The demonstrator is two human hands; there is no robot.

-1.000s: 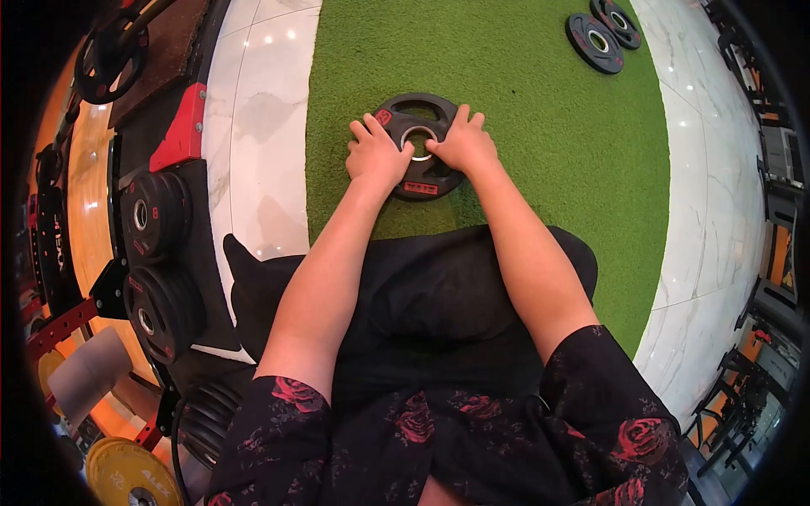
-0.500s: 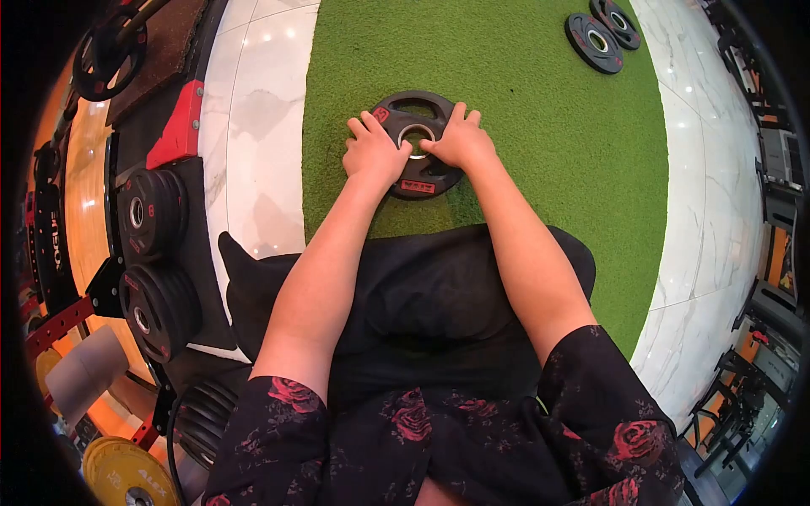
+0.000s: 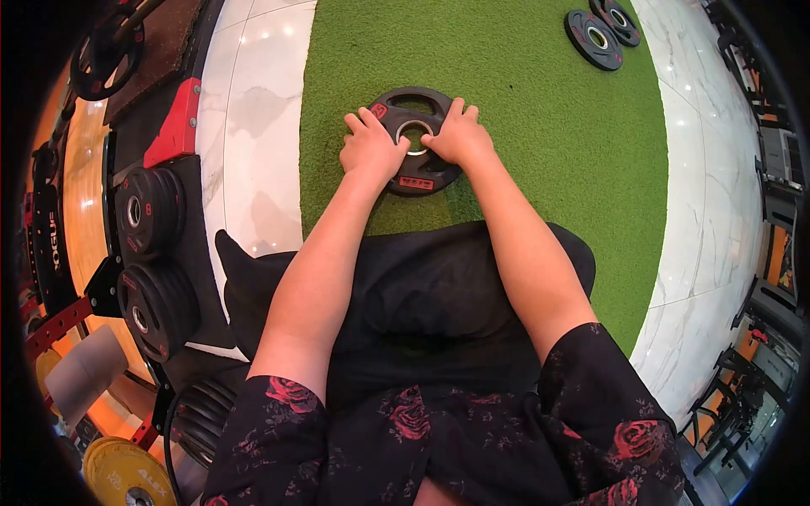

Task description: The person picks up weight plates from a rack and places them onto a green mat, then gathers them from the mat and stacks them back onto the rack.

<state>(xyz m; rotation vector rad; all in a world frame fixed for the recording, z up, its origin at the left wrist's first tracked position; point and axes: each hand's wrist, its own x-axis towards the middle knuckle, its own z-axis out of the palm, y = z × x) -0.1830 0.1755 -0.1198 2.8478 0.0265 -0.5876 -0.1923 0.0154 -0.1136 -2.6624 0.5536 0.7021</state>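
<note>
A black weight plate [image 3: 416, 183] with red labels and a metal-ringed centre hole is in front of my knees, over the green turf [image 3: 523, 126]. On its left side rests my left hand [image 3: 371, 148], thumb at the centre ring and fingers spread toward the rim. My right hand [image 3: 460, 137] grips the right side the same way, its thumb at the ring. The undersides of both hands and the plate's lower face are hidden.
Two black plates [image 3: 593, 40] lie on the turf at the upper right. At the left are a red metal bracket [image 3: 175, 126], stacked black plates [image 3: 148, 211] and a yellow plate [image 3: 126, 472]. Gym machines [image 3: 772, 304] line the right edge.
The plate and both hands appear very slightly higher and further left in view, along with the surroundings. Both hands keep the same hold.
</note>
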